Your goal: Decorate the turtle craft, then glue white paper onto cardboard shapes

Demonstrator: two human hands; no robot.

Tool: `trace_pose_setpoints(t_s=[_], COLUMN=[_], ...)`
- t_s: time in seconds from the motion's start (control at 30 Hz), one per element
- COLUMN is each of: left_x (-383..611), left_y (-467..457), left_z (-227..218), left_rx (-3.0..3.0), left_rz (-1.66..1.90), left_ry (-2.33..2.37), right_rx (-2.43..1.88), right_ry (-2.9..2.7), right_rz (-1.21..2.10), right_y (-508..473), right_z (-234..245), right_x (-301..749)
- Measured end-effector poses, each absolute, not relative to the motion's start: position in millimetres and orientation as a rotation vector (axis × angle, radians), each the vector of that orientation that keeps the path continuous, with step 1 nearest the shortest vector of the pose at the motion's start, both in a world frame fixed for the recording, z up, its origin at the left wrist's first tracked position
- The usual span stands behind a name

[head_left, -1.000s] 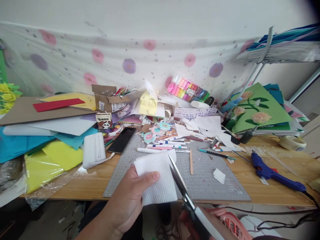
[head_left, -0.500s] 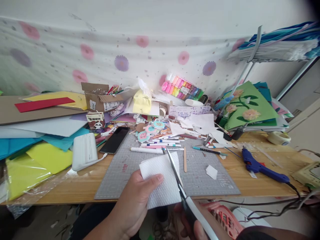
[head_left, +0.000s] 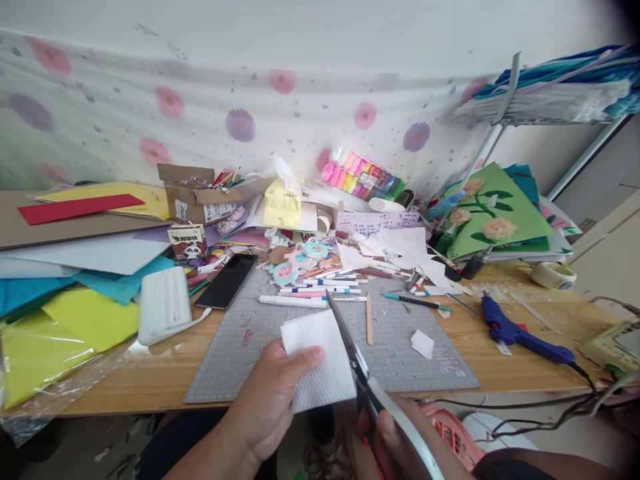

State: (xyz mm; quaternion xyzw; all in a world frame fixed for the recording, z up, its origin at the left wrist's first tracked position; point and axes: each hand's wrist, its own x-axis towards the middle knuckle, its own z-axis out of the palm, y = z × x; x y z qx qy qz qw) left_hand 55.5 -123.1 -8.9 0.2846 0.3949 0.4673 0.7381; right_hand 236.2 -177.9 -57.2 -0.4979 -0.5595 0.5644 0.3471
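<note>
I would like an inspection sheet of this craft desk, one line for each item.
Surface: wooden table with grey cutting mat, both crowded.
Job's things: white textured sheet; scissors, blades along the sheet's right edge.
Clutter: markers, phone, coloured paper, cardboard box, tape roll.
Hands: left hand pinches the sheet; right hand grips the scissors.
Cables: black cable leads from blue glue gun off the front edge.
Surroundings: floral cloth on the wall; metal shelf at right.

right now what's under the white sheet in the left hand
Below the sheet lies the grey cutting mat and the table edge. The scissors meet its right edge. The left hand holds its left side; fingers behind are hidden.
</note>
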Motion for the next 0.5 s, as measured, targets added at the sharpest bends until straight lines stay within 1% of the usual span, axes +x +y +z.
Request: trace_pose_setpoints(t_s=[0.13,0.33,0.5], left_x=[44.3,44.2,44.3], left_y=[-119.6,-116.6,-112.9], left_z=[-2.5,13.1,26.6], left_rx=[0.727,0.981,1.139], left_rz=[0.958,0.672,0.549], left_ry=[0.862,0.858,0.96], right_rx=[-1.198,-1.229,-1.342], right_ry=[-1.385,-1.564,-1.512], right_rz=[1.537,1.255,1.162], right_y=[-159.6,-125.3,-115.4], right_z=[-49.3,-10.1,4.5], right_x=[241.7,243.5,231.2])
